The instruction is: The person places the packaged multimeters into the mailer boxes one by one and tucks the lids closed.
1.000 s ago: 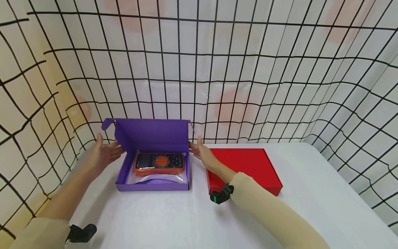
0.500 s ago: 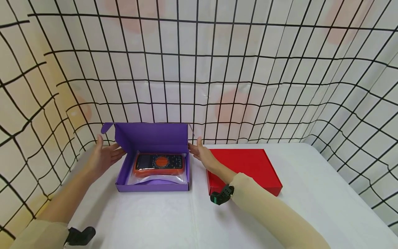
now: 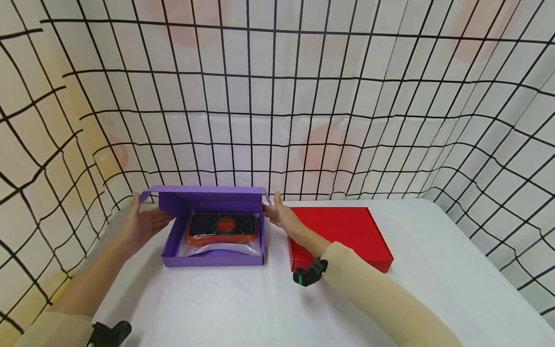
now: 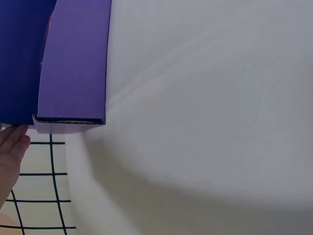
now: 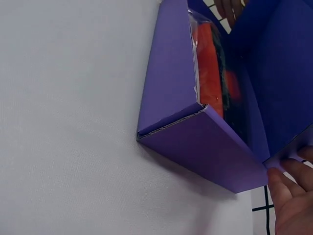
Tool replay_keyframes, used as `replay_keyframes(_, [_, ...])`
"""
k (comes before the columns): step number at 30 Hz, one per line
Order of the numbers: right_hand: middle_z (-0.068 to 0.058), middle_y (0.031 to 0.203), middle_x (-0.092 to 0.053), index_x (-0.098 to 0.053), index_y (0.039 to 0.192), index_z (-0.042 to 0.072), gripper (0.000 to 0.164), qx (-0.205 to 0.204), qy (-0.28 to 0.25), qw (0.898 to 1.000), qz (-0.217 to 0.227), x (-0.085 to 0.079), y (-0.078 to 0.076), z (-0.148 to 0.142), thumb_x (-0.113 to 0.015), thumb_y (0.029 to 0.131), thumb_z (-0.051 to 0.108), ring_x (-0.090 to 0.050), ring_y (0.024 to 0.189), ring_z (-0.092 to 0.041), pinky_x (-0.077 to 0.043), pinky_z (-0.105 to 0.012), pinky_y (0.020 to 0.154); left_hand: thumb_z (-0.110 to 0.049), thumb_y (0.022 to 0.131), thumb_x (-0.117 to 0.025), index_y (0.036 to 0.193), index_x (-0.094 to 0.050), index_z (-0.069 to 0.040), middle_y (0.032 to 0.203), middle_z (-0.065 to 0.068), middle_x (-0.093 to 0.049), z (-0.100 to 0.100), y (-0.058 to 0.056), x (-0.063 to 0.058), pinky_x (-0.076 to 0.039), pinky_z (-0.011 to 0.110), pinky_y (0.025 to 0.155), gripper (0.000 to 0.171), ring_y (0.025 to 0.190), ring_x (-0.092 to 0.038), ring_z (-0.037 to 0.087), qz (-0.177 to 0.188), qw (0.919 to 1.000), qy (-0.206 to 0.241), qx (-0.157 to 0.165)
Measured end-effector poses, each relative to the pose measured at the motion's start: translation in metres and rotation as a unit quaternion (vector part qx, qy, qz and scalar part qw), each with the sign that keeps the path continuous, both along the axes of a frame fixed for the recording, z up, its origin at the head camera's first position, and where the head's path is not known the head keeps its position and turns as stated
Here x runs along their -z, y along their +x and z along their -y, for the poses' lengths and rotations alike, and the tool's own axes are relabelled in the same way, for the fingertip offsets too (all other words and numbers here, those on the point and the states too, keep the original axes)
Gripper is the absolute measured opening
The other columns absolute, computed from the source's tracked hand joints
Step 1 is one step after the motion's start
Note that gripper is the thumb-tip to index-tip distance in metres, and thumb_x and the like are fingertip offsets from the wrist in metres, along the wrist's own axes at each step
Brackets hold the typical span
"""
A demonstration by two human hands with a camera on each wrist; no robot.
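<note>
A purple cardboard box (image 3: 212, 261) stands on the white table with its lid (image 3: 210, 190) tipped partway down over it. Inside lies an orange and black multimeter (image 3: 223, 225) in a clear plastic bag (image 3: 208, 249). My left hand (image 3: 140, 222) touches the box's left side near the back, fingers straight and thumb up by the lid's side tab. On the opposite side, my right hand (image 3: 282, 217) rests its fingertips against the side flap and wall, as the right wrist view also shows. Parts of the fingers are hidden behind the box.
A flat red box (image 3: 342, 231) lies to the right, partly under my right forearm. Black netting (image 3: 273, 114) over white sheeting rises behind the table and along both sides. White tabletop (image 3: 217, 303) extends in front of the boxes.
The purple lid has tilted forward and down from nearly upright. My hands have stayed at the box's sides, shifting only slightly. The multimeter and the red box have not moved.
</note>
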State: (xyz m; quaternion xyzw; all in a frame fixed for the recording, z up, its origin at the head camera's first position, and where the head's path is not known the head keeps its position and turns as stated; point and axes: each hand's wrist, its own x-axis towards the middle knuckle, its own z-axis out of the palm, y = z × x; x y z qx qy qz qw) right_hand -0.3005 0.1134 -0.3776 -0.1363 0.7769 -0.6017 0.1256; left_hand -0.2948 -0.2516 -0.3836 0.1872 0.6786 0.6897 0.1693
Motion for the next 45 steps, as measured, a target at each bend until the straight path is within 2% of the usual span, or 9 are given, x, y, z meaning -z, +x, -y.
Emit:
replay_keyframes(5, [-0.016, 0.133, -0.05, -0.049, 0.13, -0.004, 0.078, 0.051, 0.052, 0.997, 0.005, 0.01, -0.004, 0.002, -0.019, 0.095, 0.059, -0.049, 0.122, -0.027, -0.039, -0.036, 0.101, -0.05, 0.097, -0.005, 0.138, -0.035, -0.004, 0.125, -0.003, -0.055, 0.002, 0.002, 0.005, -0.037, 0.014, 0.096, 0.069, 0.11, -0.052, -0.003, 0.011, 0.999, 0.042, 0.004])
replay_keyframes(9, [-0.007, 0.094, -0.061, -0.062, 0.089, 0.001, 0.062, 0.087, 0.111, 0.99, 0.005, 0.01, -0.001, 0.005, -0.029, 0.096, 0.053, -0.055, 0.085, -0.015, -0.043, -0.026, 0.083, -0.041, 0.1, -0.008, 0.111, -0.059, -0.023, 0.112, -0.012, -0.061, 0.003, 0.004, 0.006, -0.038, 0.01, 0.091, 0.055, 0.11, -0.054, -0.001, 0.017, 0.9968, 0.075, 0.021])
replay_keyframes(11, [-0.005, 0.076, -0.048, -0.048, 0.074, 0.004, 0.057, 0.087, 0.128, 0.988, 0.004, 0.009, 0.001, 0.006, -0.03, 0.096, 0.053, -0.041, 0.071, -0.014, -0.036, -0.028, 0.075, -0.041, 0.1, -0.008, 0.11, -0.059, -0.024, 0.112, -0.012, -0.062, 0.003, 0.005, 0.006, -0.038, 0.01, 0.091, 0.054, 0.11, -0.054, 0.0, 0.015, 0.997, 0.074, 0.019])
replay_keyframes(13, [-0.006, 0.079, -0.056, -0.056, 0.079, 0.002, 0.061, 0.08, 0.123, 0.989, 0.007, 0.009, 0.002, 0.006, -0.03, 0.095, 0.054, -0.051, 0.074, -0.014, -0.041, -0.027, 0.081, -0.042, 0.1, -0.01, 0.114, -0.055, -0.021, 0.112, -0.012, -0.062, 0.003, 0.006, 0.006, -0.037, 0.01, 0.092, 0.051, 0.11, -0.054, 0.0, 0.003, 0.9988, 0.05, 0.002])
replay_keyframes(18, [-0.014, 0.134, -0.049, -0.046, 0.133, -0.002, 0.074, 0.073, 0.108, 0.991, 0.041, 0.007, 0.007, 0.007, -0.034, 0.092, 0.059, -0.048, 0.123, -0.026, -0.038, -0.039, 0.102, -0.045, 0.099, -0.019, 0.134, -0.027, 0.001, 0.114, -0.017, -0.05, 0.0, 0.011, 0.005, -0.019, 0.031, 0.112, 0.058, 0.114, -0.042, -0.006, -0.005, 0.9981, -0.043, -0.044])
replay_keyframes(22, [-0.013, 0.132, -0.053, -0.048, 0.131, -0.002, 0.068, 0.077, 0.105, 0.99, 0.048, 0.009, 0.01, 0.008, -0.045, 0.091, 0.052, -0.05, 0.121, -0.026, -0.038, -0.039, 0.102, -0.046, 0.099, -0.025, 0.139, -0.017, 0.013, 0.12, -0.006, -0.044, -0.003, 0.016, 0.005, -0.008, 0.047, 0.113, 0.071, 0.112, -0.037, -0.007, 0.008, 0.9922, -0.104, -0.069])
replay_keyframes(28, [-0.013, 0.131, -0.053, -0.047, 0.134, 0.002, 0.055, 0.044, 0.177, 0.983, -0.012, 0.017, 0.02, 0.01, -0.05, 0.093, 0.039, -0.052, 0.116, -0.028, -0.044, -0.043, 0.096, -0.047, 0.098, -0.029, 0.144, -0.013, 0.007, 0.146, 0.025, -0.023, -0.005, 0.026, 0.016, -0.025, 0.042, 0.106, 0.073, 0.12, -0.04, 0.01, 0.058, 0.9788, -0.171, -0.096])
replay_keyframes(32, [-0.016, 0.13, -0.053, -0.043, 0.134, -0.002, 0.052, 0.031, 0.189, 0.979, -0.062, 0.021, 0.028, 0.012, -0.051, 0.094, 0.03, -0.055, 0.111, -0.026, -0.048, -0.038, 0.091, -0.042, 0.097, -0.038, 0.146, -0.009, -0.003, 0.151, 0.024, -0.003, -0.009, 0.031, 0.022, -0.025, 0.043, 0.107, 0.069, 0.134, -0.02, 0.034, 0.08, 0.9778, -0.163, -0.105])
replay_keyframes(45, [-0.024, 0.133, -0.047, -0.036, 0.135, -0.011, 0.053, 0.036, 0.2, 0.971, -0.126, 0.034, 0.043, 0.018, -0.052, 0.094, 0.019, -0.052, 0.117, -0.034, -0.047, -0.042, 0.091, -0.034, 0.092, -0.055, 0.146, -0.018, -0.003, 0.15, 0.022, -0.015, -0.009, 0.04, 0.035, -0.009, 0.057, 0.109, 0.072, 0.138, -0.009, 0.04, 0.015, 0.9739, -0.196, -0.113])
